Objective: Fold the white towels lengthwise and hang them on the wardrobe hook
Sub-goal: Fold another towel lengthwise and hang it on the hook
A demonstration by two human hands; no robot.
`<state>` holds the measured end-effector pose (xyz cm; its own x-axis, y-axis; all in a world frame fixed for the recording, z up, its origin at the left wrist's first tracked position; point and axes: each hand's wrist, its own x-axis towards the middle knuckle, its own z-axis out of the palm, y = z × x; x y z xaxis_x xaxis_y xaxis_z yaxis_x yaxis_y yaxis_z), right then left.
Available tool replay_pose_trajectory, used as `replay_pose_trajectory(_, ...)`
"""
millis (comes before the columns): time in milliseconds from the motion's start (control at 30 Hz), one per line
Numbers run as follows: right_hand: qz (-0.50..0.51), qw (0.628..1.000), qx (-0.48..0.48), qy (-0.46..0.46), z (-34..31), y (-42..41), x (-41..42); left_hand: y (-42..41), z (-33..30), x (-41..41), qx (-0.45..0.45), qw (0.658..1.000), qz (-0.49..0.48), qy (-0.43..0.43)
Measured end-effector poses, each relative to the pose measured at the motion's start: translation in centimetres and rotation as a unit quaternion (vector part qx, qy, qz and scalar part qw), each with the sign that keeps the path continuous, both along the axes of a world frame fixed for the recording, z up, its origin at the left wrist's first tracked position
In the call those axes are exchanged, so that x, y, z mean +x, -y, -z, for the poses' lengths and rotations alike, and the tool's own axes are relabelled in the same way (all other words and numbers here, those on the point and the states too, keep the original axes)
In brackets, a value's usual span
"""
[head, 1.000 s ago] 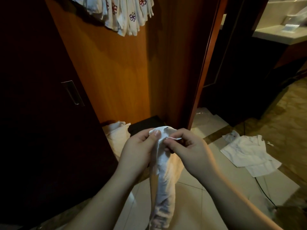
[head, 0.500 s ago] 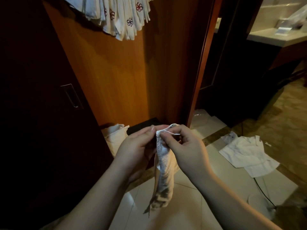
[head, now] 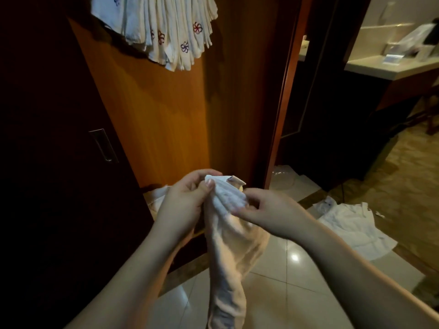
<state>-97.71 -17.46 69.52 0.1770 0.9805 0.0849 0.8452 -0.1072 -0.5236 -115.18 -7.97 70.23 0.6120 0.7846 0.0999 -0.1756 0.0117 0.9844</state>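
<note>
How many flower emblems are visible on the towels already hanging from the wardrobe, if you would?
4 clear ones on the hanging towels: a red one at right, a dark one lower, two reddish ones mid-bunch. A blue mark shows top left; folds may hide more.

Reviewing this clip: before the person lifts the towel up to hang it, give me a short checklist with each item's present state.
1. Towel held by both hands: ok. The left hand grips its top, the right hand pinches the bunched end.
2. Folded lengthwise: cannot tell. It hangs as a long narrow bundle, but the edges are bunched.
3. Lower end off the floor: cannot tell; it runs out of frame.
4. Wardrobe hook visible: not ok. Only the hung towels above show; the hook is hidden.
5. More towels to do: ok. A towel pile lies on the floor at right.
</note>
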Motion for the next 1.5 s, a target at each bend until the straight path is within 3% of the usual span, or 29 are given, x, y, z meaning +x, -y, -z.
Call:
replay_pose_trajectory(100,-0.052,0.995,-0.087,0.021,-0.4,-0.2,2.2,-1.1,-0.6,-0.6,0.056,0.997,-0.02,-0.042)
replay_pose_trajectory(267,-0.088,0.984,-0.119,0.105,0.3,-1.1,3.9,-2.7,-1.3,-1.5,0.08,0.995,-0.03,-0.059)
replay_pose_trajectory(367,-0.052,0.979,-0.073,0.182,0.0,-1.6,5.2,-3.7,-1.7,-2.3,0.088,0.993,-0.052,-0.051)
replay_pose_trajectory(500,0.015,0.975,0.029,0.22,-1.7,-1.9,7.0,-5.5,-2.2,-3.4,0.084,0.992,-0.091,-0.026)
replay_pose_trajectory(700,0.049,0.965,0.056,0.25,-3.1,-2.3,8.0,-7.0,-3.0,-3.3,0.126,0.985,-0.114,-0.015)
replay_pose_trajectory(767,0.053,0.971,0.094,0.211,-3.8,-2.6,7.8,-7.4,-3.2,-3.2,0.128,0.983,-0.134,-0.005)
replay_pose_trajectory(900,0.097,0.984,0.149,0.03,-3.8,-3.1,7.6,-8.2,-3.6,-2.8,0.135,0.981,-0.141,-0.007)
replay_pose_trajectory(1067,0.057,0.958,0.187,-0.211,-4.5,-3.6,8.9,-8.7,-4.7,-1.6,0.159,0.981,-0.113,0.006)
replay_pose_trajectory(1200,0.105,0.955,0.213,-0.176,-5.4,-4.6,9.6,-8.9,-6.3,-0.7,0.184,0.98,-0.081,-0.002)
replay_pose_trajectory(1300,0.101,0.928,0.295,-0.207,-7.7,-4.7,9.3,-9.2,-8.5,-0.5,0.204,0.975,-0.08,0.028)
replay_pose_trajectory(1500,0.128,0.898,0.391,-0.155,-7.7,-5.6,7.2,-8.2,-9.0,0.9,0.249,0.95,-0.185,0.029)
